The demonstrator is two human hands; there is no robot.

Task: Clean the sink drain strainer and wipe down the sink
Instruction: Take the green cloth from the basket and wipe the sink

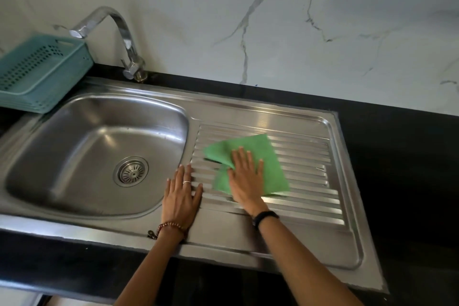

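a green cloth (pixel 250 164) is pressed flat on the ribbed drainboard (pixel 310 181) under the right hand (pixel 246 179), fingers spread and unclenched. the left hand (pixel 181 194) is laid flat and empty beside the basin of the sink (pixel 74 156), in which the drain strainer (pixel 131 171) is seated.

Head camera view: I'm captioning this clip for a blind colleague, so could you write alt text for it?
A person's right hand presses a green cloth flat on the ridged drainboard of a steel sink, while the left hand rests flat beside the basin. The strainer sits in the drain; a teal basket stands under the faucet.
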